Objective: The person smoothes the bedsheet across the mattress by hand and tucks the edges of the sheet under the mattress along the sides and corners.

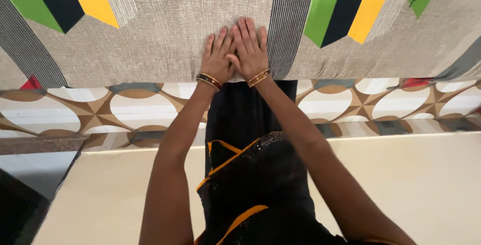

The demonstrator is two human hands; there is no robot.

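Note:
A grey bed sheet (165, 29) with green, yellow, black and red geometric shapes covers a mattress. My left hand (217, 57) lies flat on the sheet near its front edge, fingers apart, a dark bangle on the wrist. My right hand (249, 48) lies flat right beside it, thumb overlapping the left hand, gold bangles on the wrist. Neither hand holds anything. Both arms reach forward from below.
Under the sheet's edge the mattress side (120, 109) shows a brown and white circle pattern. Pale floor tiles (421, 185) spread below. My black garment with orange trim (250, 185) hangs in the middle. A dark object (15, 210) sits at the lower left.

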